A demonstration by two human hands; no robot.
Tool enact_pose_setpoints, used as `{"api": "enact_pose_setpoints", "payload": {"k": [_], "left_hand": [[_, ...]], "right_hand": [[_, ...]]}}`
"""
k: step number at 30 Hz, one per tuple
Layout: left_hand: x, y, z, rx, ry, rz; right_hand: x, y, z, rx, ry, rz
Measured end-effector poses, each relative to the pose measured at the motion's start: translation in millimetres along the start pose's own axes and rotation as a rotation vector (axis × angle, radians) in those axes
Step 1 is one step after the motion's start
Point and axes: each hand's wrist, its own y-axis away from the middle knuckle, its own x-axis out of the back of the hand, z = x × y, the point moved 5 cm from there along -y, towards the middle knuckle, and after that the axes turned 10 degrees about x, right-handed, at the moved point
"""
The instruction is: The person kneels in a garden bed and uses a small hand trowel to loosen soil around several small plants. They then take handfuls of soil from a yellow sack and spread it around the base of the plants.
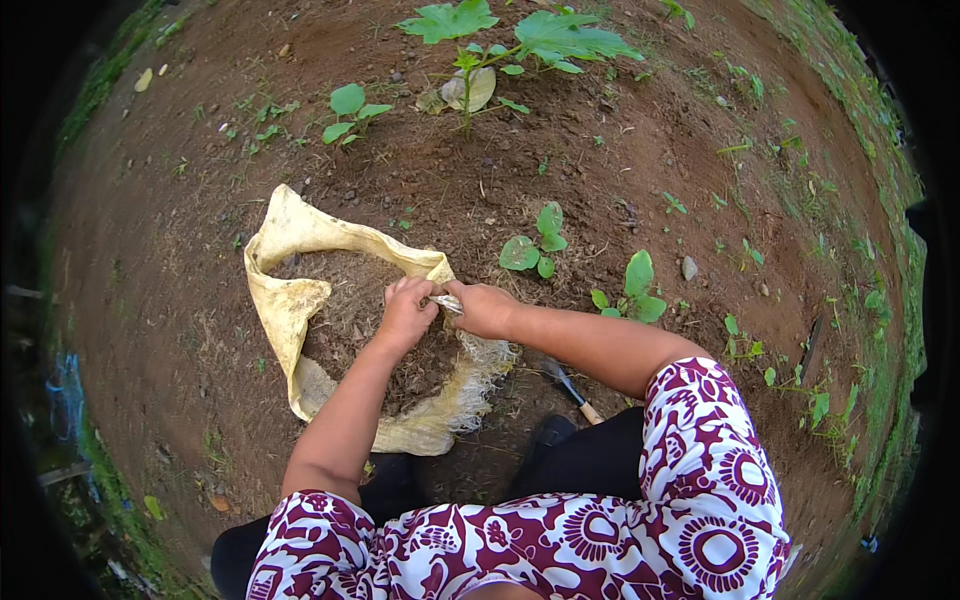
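Note:
A yellowish woven sack [289, 315] stands open on the ground before me, its mouth wide and one edge frayed into loose strands. Inside it lies dark soil mixed with dry plant litter [360, 300]. My left hand [409, 311] grips the sack's rim at its far right side. Close beside it, my right hand [484, 307] pinches the same rim, with a twisted bit of pale material between the two hands. The fingertips are partly hidden by the hands themselves.
A hand trowel [574, 390] with a wooden handle lies near my right knee. Young leafy seedlings [536, 244] grow just beyond the sack on the right, with a larger plant [466, 97] farther ahead. A grey stone [689, 268] sits on the bare brown soil [600, 180].

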Motion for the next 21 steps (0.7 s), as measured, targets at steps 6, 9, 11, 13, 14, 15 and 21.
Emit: {"api": "enact_pose_setpoints", "payload": {"k": [6, 9, 11, 13, 14, 15, 21], "left_hand": [[82, 55, -90, 0.386, -0.277, 0.577], [119, 85, -152, 0.738, -0.375, 0.636], [126, 92, -176, 0.815, -0.396, 0.577], [128, 96, -193, 0.866, -0.397, 0.479], [128, 97, -196, 0.848, -0.402, 0.494], [129, 93, -202, 0.856, -0.379, 0.407], [167, 51, -196, 0.724, -0.054, 0.661]], "right_hand": [[7, -8, 4, 0.096, -0.1, 0.175], [-21, 1, -7, 0.235, 0.062, -0.067], [-54, 13, -26, 0.449, 0.318, -0.187], [-97, 33, -39, 0.579, 0.54, -0.338], [-112, 44, -43, 0.684, 0.714, -0.315], [-123, 46, -43, 0.831, 0.844, -0.317], [-124, 6, -24, 0.613, 0.721, -0.46]]}}
